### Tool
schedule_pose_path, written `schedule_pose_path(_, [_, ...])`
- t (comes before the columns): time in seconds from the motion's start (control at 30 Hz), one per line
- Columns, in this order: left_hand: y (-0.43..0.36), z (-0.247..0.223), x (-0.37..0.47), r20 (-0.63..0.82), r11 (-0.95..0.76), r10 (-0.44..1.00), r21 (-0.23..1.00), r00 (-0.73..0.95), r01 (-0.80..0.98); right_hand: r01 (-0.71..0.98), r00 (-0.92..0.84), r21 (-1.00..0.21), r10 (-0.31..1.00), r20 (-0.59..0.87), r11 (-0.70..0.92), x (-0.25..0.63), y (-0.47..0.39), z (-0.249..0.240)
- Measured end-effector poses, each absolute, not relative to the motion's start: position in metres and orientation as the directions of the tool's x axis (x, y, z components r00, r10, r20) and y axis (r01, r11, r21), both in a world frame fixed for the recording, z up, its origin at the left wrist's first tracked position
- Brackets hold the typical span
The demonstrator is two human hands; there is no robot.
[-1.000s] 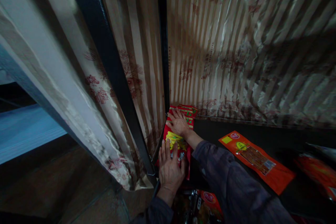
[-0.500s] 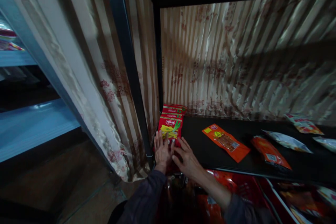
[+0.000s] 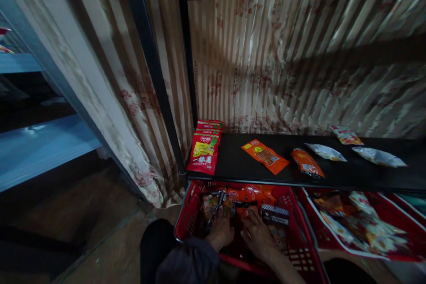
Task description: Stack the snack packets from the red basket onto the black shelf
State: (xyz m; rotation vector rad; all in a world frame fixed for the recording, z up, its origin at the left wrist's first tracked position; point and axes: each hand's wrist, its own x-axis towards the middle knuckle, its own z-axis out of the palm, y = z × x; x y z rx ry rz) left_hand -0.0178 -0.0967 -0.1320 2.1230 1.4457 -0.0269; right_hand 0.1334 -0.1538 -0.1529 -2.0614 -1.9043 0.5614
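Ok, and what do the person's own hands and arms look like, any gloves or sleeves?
The left hand and right hand wear no gloves. A dark, greyish-purple sleeve covers the left arm almost to the wrist; the right forearm is bare as far as it shows. No watch shows; it's too dim to rule out rings.

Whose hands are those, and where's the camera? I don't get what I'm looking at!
There's no robot here, just a person's two bare hands. The camera is worn on that person's head, looking forward and down. The left hand and right hand both reach into a red basket, among packets. It's too dark to tell whether either holds one. Just behind is a black shelf: red packets overlap at its left end, then come orange packets and pale packets.
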Motion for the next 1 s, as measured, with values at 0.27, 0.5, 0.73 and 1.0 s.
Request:
schedule_pose_path(0.27, [-0.103,-0.130,-0.022,-0.413,-0.235,0.805,0.436,0.425,0.869,0.912,0.040,-0.409,0.999,0.011,-0.032,0.141,-0.158,-0.139])
schedule_pose_path(0.5, [-0.101,-0.125,-0.017,-0.420,-0.229,0.797,0.455,0.434,0.861,0.886,0.097,-0.444,0.990,-0.097,-0.131,0.155,-0.167,-0.128])
schedule_pose_path(0.73, [-0.083,-0.089,0.024,-0.306,-0.249,0.837,0.525,0.453,0.814,0.775,-0.005,-0.619,0.978,-0.207,-0.127,0.175,-0.167,-0.116])
schedule_pose_path(1.0, [-0.052,-0.058,0.089,0.157,-0.400,0.867,0.786,0.474,0.471,0.786,0.167,-0.616,0.946,0.277,0.042,0.238,-0.109,-0.084])
